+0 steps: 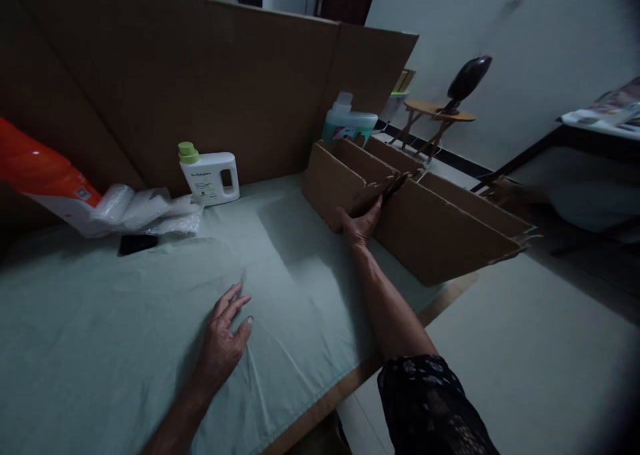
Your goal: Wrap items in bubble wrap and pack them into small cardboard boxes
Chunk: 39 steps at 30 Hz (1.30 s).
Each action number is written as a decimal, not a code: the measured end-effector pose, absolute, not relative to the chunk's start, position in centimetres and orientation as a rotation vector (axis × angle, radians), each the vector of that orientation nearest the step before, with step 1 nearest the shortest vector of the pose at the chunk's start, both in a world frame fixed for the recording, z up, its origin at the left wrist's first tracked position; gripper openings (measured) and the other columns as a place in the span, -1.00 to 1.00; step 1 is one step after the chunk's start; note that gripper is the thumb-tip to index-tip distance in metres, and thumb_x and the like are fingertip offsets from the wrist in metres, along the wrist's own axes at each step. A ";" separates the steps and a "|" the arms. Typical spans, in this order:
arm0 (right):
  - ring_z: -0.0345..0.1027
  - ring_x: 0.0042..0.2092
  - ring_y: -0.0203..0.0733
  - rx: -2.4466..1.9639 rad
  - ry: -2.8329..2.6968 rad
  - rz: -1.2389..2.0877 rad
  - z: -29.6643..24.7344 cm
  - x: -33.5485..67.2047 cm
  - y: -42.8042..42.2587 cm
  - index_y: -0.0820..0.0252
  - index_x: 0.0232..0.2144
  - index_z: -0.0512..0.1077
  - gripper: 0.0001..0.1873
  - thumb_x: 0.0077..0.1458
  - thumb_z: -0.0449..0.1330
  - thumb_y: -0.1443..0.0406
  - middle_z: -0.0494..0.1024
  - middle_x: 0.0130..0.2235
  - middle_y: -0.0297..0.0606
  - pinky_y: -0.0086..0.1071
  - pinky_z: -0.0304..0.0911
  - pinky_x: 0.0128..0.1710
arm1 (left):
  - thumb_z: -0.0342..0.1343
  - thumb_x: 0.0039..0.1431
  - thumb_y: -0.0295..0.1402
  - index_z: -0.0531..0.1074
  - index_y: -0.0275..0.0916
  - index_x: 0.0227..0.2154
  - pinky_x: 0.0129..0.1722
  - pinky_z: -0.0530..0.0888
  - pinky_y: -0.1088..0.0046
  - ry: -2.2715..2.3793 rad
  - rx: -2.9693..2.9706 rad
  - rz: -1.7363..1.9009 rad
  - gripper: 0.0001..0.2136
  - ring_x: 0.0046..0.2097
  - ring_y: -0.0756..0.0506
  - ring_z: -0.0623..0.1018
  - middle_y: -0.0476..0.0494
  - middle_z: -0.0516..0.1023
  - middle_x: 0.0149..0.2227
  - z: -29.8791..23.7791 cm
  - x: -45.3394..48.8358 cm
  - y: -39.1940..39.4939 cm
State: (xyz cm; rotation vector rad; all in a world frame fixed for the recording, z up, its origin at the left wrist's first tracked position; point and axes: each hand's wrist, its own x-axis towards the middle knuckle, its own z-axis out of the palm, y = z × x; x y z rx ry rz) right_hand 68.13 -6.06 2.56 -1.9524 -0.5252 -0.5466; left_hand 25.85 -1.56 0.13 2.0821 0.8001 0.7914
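My right hand reaches to the right side of the table and grips the near corner of an open cardboard box. Its thumb lies on the box's near side, while the fingers go into the gap beside a second cardboard box, where their tips are partly hidden. The second box is longer and hangs over the table edge. My left hand is low over the green cloth, fingers apart and holding nothing. I cannot tell whether it touches the cloth.
A white bottle with a green cap stands before a tall cardboard panel. Left are an orange-and-white container, bubble wrap and a black phone-like object. A teal bottle stands behind the boxes; a fan is beyond.
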 end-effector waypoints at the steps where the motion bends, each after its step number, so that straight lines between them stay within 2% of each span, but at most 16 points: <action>1: 0.07 0.32 0.20 -1.958 -0.520 -0.534 2.6 68.3 -6.1 0.37 0.36 -0.07 0.20 -0.17 0.41 0.05 0.19 0.27 0.19 0.03 0.00 0.33 | 0.06 0.24 -0.28 0.56 -0.19 -0.05 0.15 0.51 0.05 0.800 2.087 0.793 -0.71 0.22 -0.27 0.49 -0.29 0.45 0.22 0.2 25.9 -1.6; 7: 0.00 0.35 0.22 -1.937 -0.555 -0.503 2.6 67.7 -6.4 0.34 0.30 0.03 0.12 -0.20 0.40 0.02 0.14 0.29 0.21 0.07 -0.02 0.34 | 0.07 0.23 -0.28 0.57 -0.22 -0.08 0.14 0.53 0.03 0.759 2.134 0.858 -0.72 0.19 -0.28 0.51 -0.31 0.50 0.17 -0.1 26.0 -1.4; 9: 0.04 0.33 0.21 -1.923 -0.558 -0.480 2.2 66.7 -7.0 0.32 0.26 0.08 0.05 -0.18 0.37 0.01 0.18 0.27 0.19 0.07 0.00 0.33 | 0.07 0.23 -0.27 0.57 -0.21 -0.08 0.13 0.53 0.04 0.759 2.141 0.866 -0.72 0.19 -0.27 0.51 -0.30 0.50 0.16 -0.3 26.0 -1.4; 12: 0.23 0.20 0.14 -1.932 -0.551 -0.398 1.5 64.7 -8.1 0.27 0.14 0.21 -0.22 -0.07 0.26 0.04 0.34 0.15 0.11 0.06 0.14 0.23 | 0.07 0.23 -0.27 0.58 -0.20 -0.09 0.12 0.54 0.05 0.761 2.139 0.870 -0.72 0.19 -0.27 0.52 -0.30 0.51 0.15 -0.5 26.0 -1.4; 15: 0.40 -0.03 0.02 -1.953 -0.599 -0.300 1.2 63.1 -8.5 0.23 0.00 0.30 -0.46 -0.02 0.17 0.11 0.48 -0.05 -0.02 -0.08 0.32 0.02 | 0.07 0.24 -0.27 0.57 -0.20 -0.09 0.14 0.53 0.03 0.753 2.135 0.873 -0.72 0.19 -0.27 0.51 -0.30 0.51 0.15 -0.6 26.0 -1.4; 19: 0.44 -0.23 -0.10 -1.971 -0.661 -0.226 2.2 61.8 -7.9 0.18 -0.06 0.33 -0.56 -0.01 0.15 0.16 0.54 -0.23 -0.18 -0.20 0.35 -0.12 | 0.07 0.23 -0.25 0.58 -0.20 -0.10 0.16 0.51 0.02 0.756 2.133 0.872 -0.72 0.19 -0.27 0.51 -0.30 0.52 0.15 -0.6 26.0 -1.3; 23: 0.42 -0.31 -0.09 -1.999 -0.712 -0.162 3.2 60.4 -7.4 0.14 -0.17 0.39 -0.68 0.02 0.12 0.15 0.54 -0.34 -0.24 -0.22 0.33 -0.18 | 0.07 0.22 -0.26 0.58 -0.21 -0.10 0.16 0.52 0.03 0.777 2.130 0.867 -0.72 0.19 -0.27 0.51 -0.30 0.52 0.15 -0.5 26.1 -1.5; 26: 0.44 -0.31 -0.11 -1.996 -0.805 -0.081 3.4 59.2 -6.9 0.12 -0.25 0.43 -0.76 0.02 0.12 0.18 0.56 -0.33 -0.24 -0.25 0.34 -0.20 | 0.06 0.22 -0.28 0.58 -0.21 -0.11 0.17 0.51 0.02 0.778 2.129 0.864 -0.72 0.19 -0.27 0.51 -0.30 0.52 0.14 -0.3 26.2 -1.6; 28: 0.45 -0.28 -0.13 -1.974 -0.883 -0.021 3.6 58.7 -5.8 0.11 -0.22 0.45 -0.75 0.01 0.12 0.23 0.58 -0.26 -0.24 -0.28 0.36 -0.17 | 0.07 0.22 -0.28 0.58 -0.21 -0.11 0.18 0.51 0.03 0.773 2.129 0.858 -0.72 0.19 -0.27 0.51 -0.29 0.52 0.14 -0.2 26.1 -1.6; 31: 0.48 -0.22 -0.16 -1.927 -0.980 0.066 4.1 59.0 -2.5 0.11 -0.03 0.44 -0.57 -0.01 0.16 0.30 0.58 -0.08 -0.22 -0.28 0.39 -0.10 | 0.07 0.23 -0.28 0.58 -0.21 -0.10 0.17 0.52 0.03 0.769 2.139 0.862 -0.73 0.19 -0.27 0.51 -0.29 0.52 0.14 -0.3 26.1 -1.6; 35: 0.49 -0.09 -0.08 -1.900 -1.005 0.151 5.2 61.7 2.8 0.19 0.22 0.30 -0.28 -0.04 0.25 0.33 0.50 0.13 -0.06 -0.18 0.41 0.01 | 0.07 0.23 -0.29 0.58 -0.23 -0.11 0.14 0.53 -0.01 0.744 2.188 0.906 -0.73 0.17 -0.29 0.53 -0.32 0.54 0.10 -0.4 26.2 -1.6; 39: 0.46 0.05 0.03 -1.945 -0.903 0.174 5.7 65.1 5.2 0.31 0.36 0.11 -0.11 -0.01 0.26 0.34 0.41 0.22 0.12 -0.04 0.35 0.13 | 0.06 0.24 -0.33 0.57 -0.23 -0.11 0.12 0.56 0.04 0.737 2.199 0.899 -0.75 0.18 -0.28 0.52 -0.31 0.54 0.11 -0.3 26.2 -1.7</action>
